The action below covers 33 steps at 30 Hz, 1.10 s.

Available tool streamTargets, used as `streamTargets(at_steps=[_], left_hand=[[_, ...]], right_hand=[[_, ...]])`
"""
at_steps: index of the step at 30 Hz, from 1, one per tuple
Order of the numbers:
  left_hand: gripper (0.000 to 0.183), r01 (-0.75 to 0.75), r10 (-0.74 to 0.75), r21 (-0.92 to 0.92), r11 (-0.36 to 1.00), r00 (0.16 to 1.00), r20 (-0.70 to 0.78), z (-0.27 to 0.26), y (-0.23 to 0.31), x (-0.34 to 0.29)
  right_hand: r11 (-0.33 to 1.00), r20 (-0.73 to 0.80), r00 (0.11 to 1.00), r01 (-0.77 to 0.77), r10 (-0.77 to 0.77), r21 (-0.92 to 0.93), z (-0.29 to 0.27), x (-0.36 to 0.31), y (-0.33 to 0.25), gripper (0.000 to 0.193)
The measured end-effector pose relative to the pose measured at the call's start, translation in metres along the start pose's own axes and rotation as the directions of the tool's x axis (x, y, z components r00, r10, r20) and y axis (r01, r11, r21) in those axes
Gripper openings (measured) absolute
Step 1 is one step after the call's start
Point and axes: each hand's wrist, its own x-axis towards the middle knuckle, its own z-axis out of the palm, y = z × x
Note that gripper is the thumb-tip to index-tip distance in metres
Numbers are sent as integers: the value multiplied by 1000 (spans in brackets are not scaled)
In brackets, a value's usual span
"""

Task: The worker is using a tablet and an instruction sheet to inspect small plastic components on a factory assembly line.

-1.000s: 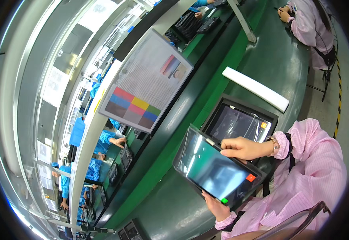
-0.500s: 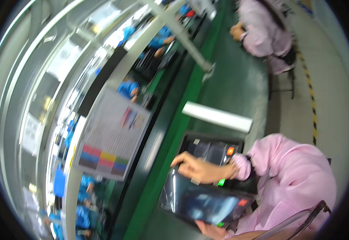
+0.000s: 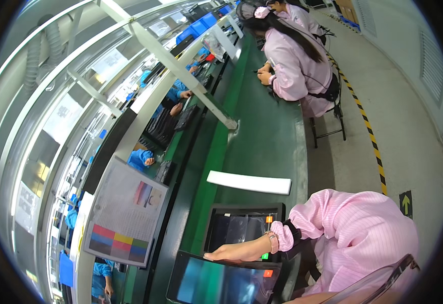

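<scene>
My right hand [image 3: 241, 251] reaches in from the right, its pink sleeve cuffed and a band round the wrist. Its fingers curl over the upper edge of a glossy black-framed screen panel [image 3: 226, 281], near that panel's left corner. An orange sticker [image 3: 268, 273] marks the panel's right side, and reflections streak its face. Just beyond lies a second black-framed panel [image 3: 244, 224], with an orange and a green sticker; my wrist covers part of it. My left hand cannot be seen.
A long white strip [image 3: 249, 182] lies on the green bench [image 3: 267, 137] beyond the panels. A printed sheet [image 3: 125, 213] hangs on the white frame at left. A metal post [image 3: 221, 114] meets the bench. Further up sits a co-worker in pink [image 3: 292, 66].
My view has shifted, and the panels and white strip now appear lower. My right hand has moved along the near panel's upper edge. My left hand has gone out of view.
</scene>
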Motion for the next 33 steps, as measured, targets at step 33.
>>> streamTargets(at_steps=[33], left_hand=[[19, -389, 120, 541, 745, 877, 466, 8, 54, 120]], right_hand=[[862, -110, 863, 501, -492, 72, -16, 150, -104, 37]])
